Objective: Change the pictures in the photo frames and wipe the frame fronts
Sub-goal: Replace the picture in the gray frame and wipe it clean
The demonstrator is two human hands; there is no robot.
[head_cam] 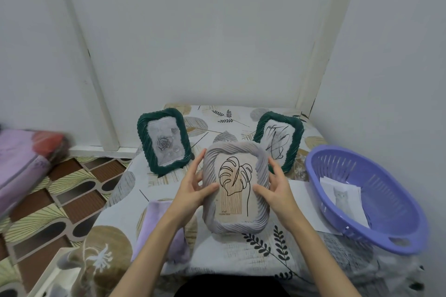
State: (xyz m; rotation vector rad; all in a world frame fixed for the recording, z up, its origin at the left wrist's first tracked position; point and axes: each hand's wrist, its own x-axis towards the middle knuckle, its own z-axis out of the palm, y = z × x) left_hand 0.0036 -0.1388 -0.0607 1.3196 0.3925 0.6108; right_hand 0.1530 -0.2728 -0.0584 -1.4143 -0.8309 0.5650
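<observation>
left hand (195, 187) grips grey frame (235, 189) left edge | right hand (277, 188) grips right edge | thumbs on front

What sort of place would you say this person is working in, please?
Probably a room in a home: a low table under a leaf-print cloth sits in a white-walled corner, patterned flooring lies beside it, and folded bedding is at the left.

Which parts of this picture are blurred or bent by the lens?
Head view: the folded bedding at the left edge is smeared; the wall trims bow outward from wide-angle distortion; the grey frame, held by left hand and right hand, is sharp; light is soft and even.
</observation>
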